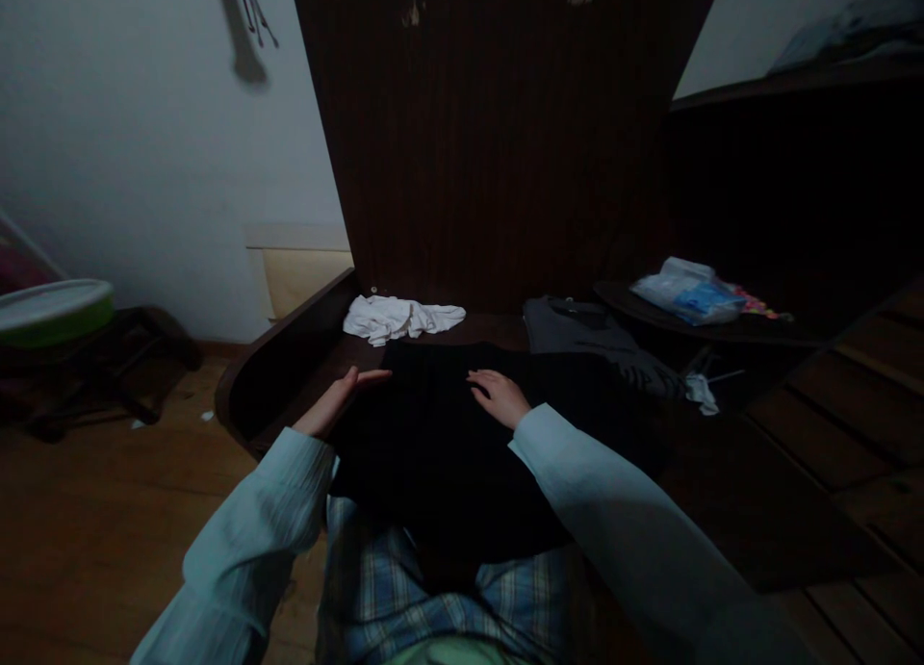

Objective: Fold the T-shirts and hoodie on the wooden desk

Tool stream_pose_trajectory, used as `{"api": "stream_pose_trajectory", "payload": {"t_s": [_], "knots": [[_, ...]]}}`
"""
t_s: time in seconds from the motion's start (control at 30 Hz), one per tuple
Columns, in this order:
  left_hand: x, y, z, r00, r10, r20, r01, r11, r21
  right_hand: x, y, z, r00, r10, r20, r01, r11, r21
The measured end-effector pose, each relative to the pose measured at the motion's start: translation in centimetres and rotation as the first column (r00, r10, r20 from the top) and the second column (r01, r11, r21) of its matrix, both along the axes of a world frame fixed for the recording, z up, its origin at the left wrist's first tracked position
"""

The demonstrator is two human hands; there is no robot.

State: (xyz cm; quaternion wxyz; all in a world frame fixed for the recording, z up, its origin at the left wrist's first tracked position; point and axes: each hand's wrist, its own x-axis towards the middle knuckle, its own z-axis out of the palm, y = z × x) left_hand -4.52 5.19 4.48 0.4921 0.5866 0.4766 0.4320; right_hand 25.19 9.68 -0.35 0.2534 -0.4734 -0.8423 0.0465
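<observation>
Resting open on the black cloth (448, 473) at centre frame, the right hand (500, 397) is slightly bent, gripping nothing; the left hand (343, 397), extended flat and holding nothing, is at the cloth's left edge. Beyond lie white fabric (397, 319), centre-left, and a grey garment (577, 330), centre-right. Any print on the plastic packet (685, 294), right, is too blurred to read.

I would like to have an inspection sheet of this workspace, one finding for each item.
Surface: dark bench, with a raised left side, partly covered.
Job's things: black cloth, spread out.
Clutter: crumpled white cloth and grey cloth behind it; plastic bag on the right.
Hands: left hand at the black cloth's left edge, right hand over its middle; both open.
Cables: none certain; white item low on the right is unclear.
Surroundings: white wall, wooden floor, green tub on the left; dim light.
</observation>
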Motion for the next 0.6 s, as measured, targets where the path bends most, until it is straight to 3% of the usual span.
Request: {"api": "stream_pose_trajectory", "payload": {"t_s": [0.1,0.23,0.43,0.6], "knots": [[-0.5,2.3,0.0,0.970,0.071,-0.233,-0.054,0.995,0.079,0.0,0.0,0.1,1.000,-0.003,-0.005,0.003,1.000,-0.004],[-0.2,5.7,-1.0,0.887,0.055,-0.458,-0.025,0.997,0.071,0.0,-0.1,0.1,1.000,-0.004,-0.017,0.003,1.000,-0.008],[0.2,7.5,-3.5,0.821,0.338,-0.460,-0.242,0.936,0.256,0.0,-0.1,0.1,0.999,0.003,-0.038,-0.003,1.000,-0.002],[-0.8,7.3,-4.0,0.779,0.374,-0.504,-0.288,0.926,0.242,0.1,0.0,-0.1,0.999,0.002,-0.051,-0.002,1.000,-0.004]]}}
